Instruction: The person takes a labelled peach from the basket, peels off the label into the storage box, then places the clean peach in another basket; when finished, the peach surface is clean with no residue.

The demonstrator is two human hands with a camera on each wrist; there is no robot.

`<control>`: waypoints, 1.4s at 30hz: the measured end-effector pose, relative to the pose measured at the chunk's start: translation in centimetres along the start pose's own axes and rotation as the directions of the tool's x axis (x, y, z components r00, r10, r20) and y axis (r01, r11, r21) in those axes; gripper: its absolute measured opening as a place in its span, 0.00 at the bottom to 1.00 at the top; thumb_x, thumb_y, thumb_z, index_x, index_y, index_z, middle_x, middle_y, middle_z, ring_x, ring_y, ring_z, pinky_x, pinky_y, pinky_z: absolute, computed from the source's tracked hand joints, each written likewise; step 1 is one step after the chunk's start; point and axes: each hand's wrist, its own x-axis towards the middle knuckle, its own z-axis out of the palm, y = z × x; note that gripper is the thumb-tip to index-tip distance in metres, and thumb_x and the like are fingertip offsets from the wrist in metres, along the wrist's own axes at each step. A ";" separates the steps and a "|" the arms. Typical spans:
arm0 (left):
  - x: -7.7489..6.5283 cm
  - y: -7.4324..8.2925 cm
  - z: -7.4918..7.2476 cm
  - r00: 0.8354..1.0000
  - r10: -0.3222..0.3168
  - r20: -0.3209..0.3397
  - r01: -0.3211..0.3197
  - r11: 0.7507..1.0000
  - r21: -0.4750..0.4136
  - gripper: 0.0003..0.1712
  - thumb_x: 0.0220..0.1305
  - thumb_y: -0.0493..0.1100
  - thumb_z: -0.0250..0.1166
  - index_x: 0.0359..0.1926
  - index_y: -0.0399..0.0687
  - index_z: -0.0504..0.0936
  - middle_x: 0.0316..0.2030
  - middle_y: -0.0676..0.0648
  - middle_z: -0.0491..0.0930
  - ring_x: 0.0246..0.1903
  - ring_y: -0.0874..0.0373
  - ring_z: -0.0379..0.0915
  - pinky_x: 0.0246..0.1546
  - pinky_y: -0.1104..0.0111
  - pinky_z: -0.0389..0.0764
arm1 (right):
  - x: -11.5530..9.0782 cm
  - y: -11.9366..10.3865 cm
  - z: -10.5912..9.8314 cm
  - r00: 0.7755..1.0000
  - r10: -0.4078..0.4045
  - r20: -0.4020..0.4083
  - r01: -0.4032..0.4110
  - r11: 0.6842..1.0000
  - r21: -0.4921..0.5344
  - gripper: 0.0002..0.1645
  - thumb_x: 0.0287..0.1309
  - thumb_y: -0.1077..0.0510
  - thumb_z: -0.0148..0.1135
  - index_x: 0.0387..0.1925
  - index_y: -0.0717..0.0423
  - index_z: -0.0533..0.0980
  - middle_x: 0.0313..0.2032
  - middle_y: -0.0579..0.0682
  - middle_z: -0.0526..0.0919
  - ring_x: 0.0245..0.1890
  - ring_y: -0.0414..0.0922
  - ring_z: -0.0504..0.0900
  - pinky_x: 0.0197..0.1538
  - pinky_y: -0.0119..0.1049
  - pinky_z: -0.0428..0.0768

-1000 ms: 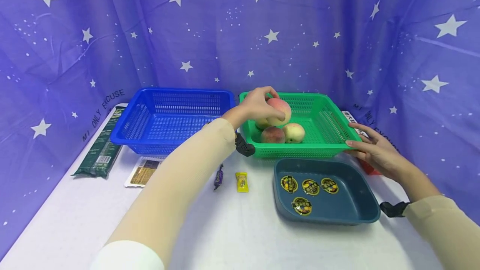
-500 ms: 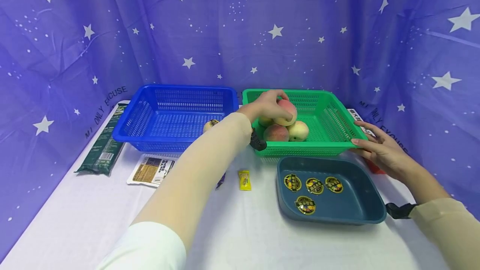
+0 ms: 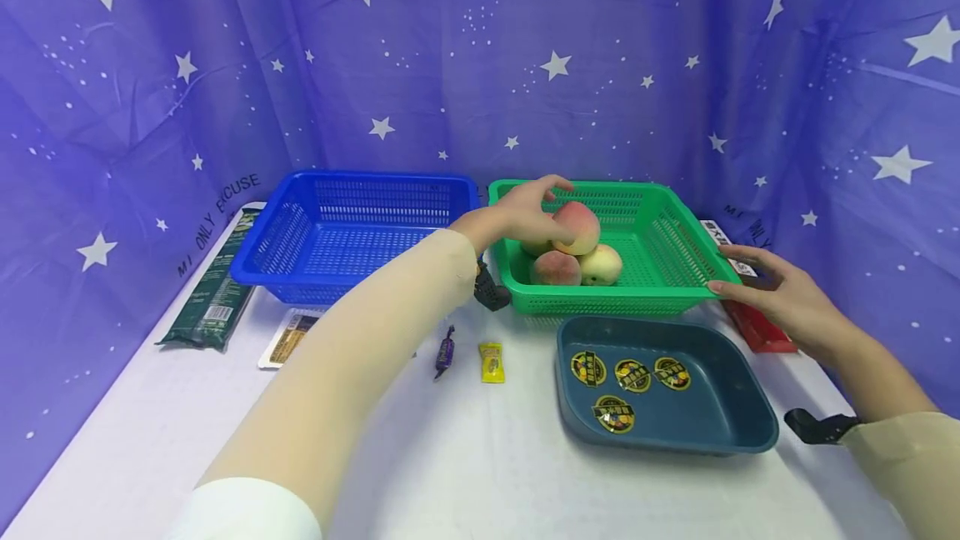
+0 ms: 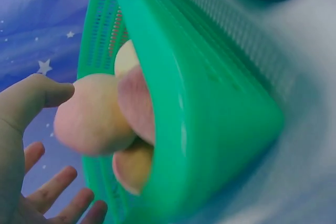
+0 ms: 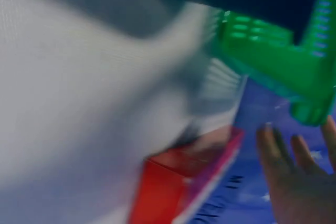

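Note:
A green basket (image 3: pixel 630 292) at the centre right holds several peaches. The topmost, a pink and yellow peach (image 3: pixel 585 223), sits on the others: a dark red peach (image 3: pixel 556 268), a pale peach (image 3: pixel 603 265) and one partly hidden behind. My left hand (image 3: pixel 521 211) is at this top peach with its fingers spread. In the left wrist view the thumb (image 4: pixel 60 94) lies at the peach's side, while the other fingers stand clear of it. At the basket's right end, my right hand (image 3: pixel 798 307) has its fingers extended by the rim, thumb close to the corner.
A blue basket (image 3: pixel 255 280) stands left of the green one. In front are a dark blue tub (image 3: pixel 697 415) with several round stickers, a yellow candy (image 3: pixel 491 363) and a purple candy (image 3: pixel 446 352). Packets include a green one (image 3: pixel 213 290) and a red one (image 3: pixel 761 332).
My left hand has loosened from the top peach and shifted slightly left; the peach rests on the pile. My right hand has eased a little outward from the basket's corner.

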 end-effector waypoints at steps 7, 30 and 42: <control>-3.5 -1.4 -2.7 0.999 0.020 -0.036 -0.017 0.998 0.065 0.44 0.69 0.56 0.77 0.80 0.61 0.69 0.81 0.43 0.68 0.81 0.41 0.64 0.76 0.42 0.77 | -1.6 -4.0 0.0 0.984 -0.127 -0.124 0.085 0.951 -0.296 0.40 0.75 0.42 0.72 0.79 0.52 0.70 0.78 0.67 0.71 0.70 0.78 0.76 0.50 0.22 0.78; -10.8 -7.3 -9.2 0.976 -0.187 0.111 0.166 0.971 0.174 0.42 0.65 0.55 0.78 0.77 0.57 0.74 0.80 0.41 0.70 0.80 0.41 0.66 0.81 0.40 0.71 | -7.6 -18.3 12.3 0.974 -0.220 0.052 0.207 0.960 0.188 0.29 0.80 0.48 0.68 0.75 0.46 0.72 0.67 0.58 0.79 0.55 0.46 0.89 0.54 0.37 0.92; -10.2 -10.4 -10.5 0.884 -0.317 0.344 0.334 0.942 0.011 0.48 0.67 0.52 0.79 0.83 0.55 0.68 0.83 0.43 0.65 0.83 0.39 0.62 0.81 0.38 0.72 | -7.4 -22.7 22.5 0.975 -0.060 0.214 -0.043 0.893 0.448 0.47 0.74 0.45 0.73 0.85 0.34 0.59 0.83 0.55 0.66 0.69 0.56 0.86 0.70 0.54 0.88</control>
